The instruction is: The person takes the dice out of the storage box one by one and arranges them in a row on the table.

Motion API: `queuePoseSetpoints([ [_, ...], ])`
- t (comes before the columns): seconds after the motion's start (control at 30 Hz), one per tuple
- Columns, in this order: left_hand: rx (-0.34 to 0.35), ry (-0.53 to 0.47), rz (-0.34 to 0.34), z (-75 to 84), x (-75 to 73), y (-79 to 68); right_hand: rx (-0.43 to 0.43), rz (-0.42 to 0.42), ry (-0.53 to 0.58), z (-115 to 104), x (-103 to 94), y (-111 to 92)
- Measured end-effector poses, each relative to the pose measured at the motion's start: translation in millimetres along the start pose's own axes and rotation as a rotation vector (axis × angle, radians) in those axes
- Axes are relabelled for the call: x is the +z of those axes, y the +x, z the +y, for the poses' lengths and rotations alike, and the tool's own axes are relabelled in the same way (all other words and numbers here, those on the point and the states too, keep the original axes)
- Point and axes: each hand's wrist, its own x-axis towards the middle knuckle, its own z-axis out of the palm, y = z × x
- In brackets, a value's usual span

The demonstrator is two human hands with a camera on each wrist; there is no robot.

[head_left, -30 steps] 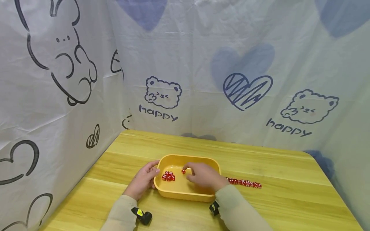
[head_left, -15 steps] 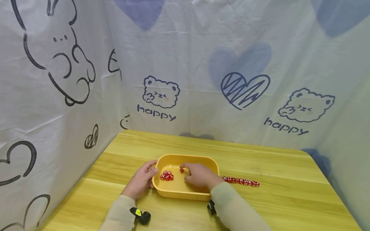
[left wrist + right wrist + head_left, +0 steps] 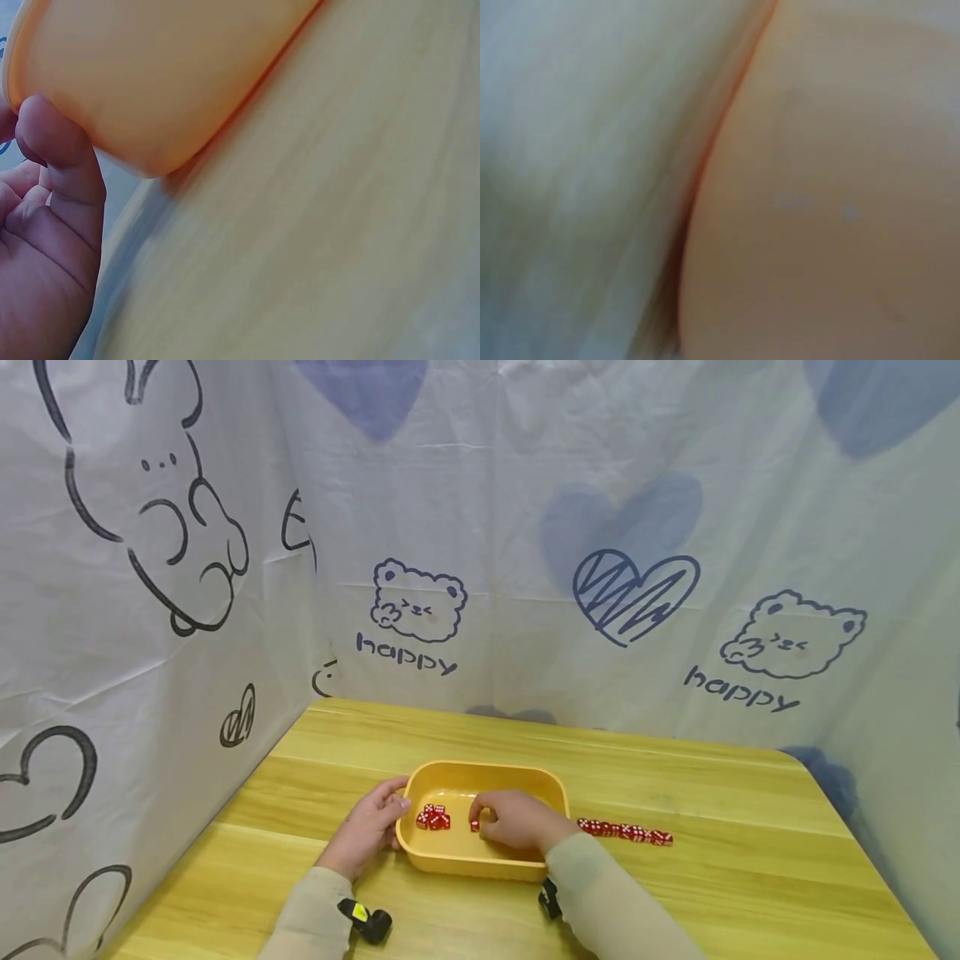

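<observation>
A yellow plastic tray stands on the wooden table. My left hand holds its left end, thumb at the rim and fingers along the outer wall; the left wrist view shows the thumb against the tray wall. Inside the tray, my right hand pinches a red die between thumb and index finger. A small cluster of red dice lies to the left of that die. The right wrist view shows only the blurred tray side, with the hand out of sight.
Right of the tray, a row of several red dice lies on the table. White printed cloth hangs behind the table and along its left. Black wrist devices are strapped to both sleeves.
The right thumb and index finger have closed round the single die, which has come nearer the front of the tray. The left hand keeps its hold on the tray.
</observation>
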Motion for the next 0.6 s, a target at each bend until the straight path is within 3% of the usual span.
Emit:
queuePoseSetpoints([
  [0.6,0.001,0.021,0.001,0.8,0.4,-0.7,-0.035,0.008,0.028,-3.0,1.0,-1.1],
])
